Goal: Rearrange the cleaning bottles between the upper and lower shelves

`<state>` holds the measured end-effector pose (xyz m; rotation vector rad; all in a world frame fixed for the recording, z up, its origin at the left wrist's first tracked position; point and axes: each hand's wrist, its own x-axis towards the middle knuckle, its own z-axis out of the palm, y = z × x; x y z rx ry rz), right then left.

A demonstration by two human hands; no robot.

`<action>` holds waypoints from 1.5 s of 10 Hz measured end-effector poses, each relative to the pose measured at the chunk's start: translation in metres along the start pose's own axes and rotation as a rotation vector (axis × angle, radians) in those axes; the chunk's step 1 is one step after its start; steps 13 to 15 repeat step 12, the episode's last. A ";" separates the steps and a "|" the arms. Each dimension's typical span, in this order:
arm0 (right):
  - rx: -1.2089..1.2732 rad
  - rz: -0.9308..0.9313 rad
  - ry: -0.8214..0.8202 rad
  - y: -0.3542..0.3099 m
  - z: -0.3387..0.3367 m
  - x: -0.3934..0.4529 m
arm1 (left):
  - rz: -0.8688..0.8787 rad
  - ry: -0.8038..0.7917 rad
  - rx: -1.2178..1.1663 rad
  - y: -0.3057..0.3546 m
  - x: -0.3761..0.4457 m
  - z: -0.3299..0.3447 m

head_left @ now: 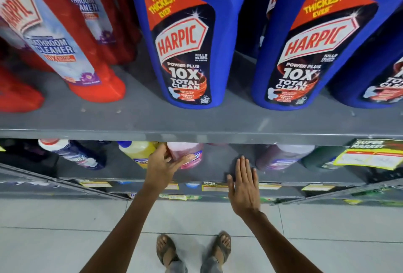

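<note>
On the lower shelf (216, 170) stands a pink bottle (187, 154), and my left hand (164, 163) is wrapped around its lower left side, thumb across the front. My right hand (244, 182) lies flat and open on the bare shelf to the right of it, holding nothing. A yellow bottle (136, 151) stands just left of the pink one and a purple bottle (283, 156) to the right. Large blue Harpic bottles (187, 39) and red Harpic bathroom cleaner bottles (65, 39) fill the upper shelf (196, 120). The tops of the lower bottles are hidden by the upper shelf.
A white-capped dark blue bottle (72, 153) leans at the lower left and a dark green bottle (320, 159) stands at the right. A yellow price tag (368, 155) hangs from the upper shelf edge. More shelves lie below, and a tiled floor (65, 240) with my sandalled feet.
</note>
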<state>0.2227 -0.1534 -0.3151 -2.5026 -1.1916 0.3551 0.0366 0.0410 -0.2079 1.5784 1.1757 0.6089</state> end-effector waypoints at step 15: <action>0.078 -0.065 -0.038 0.002 -0.016 -0.014 | -0.088 -0.210 0.066 -0.018 -0.034 0.044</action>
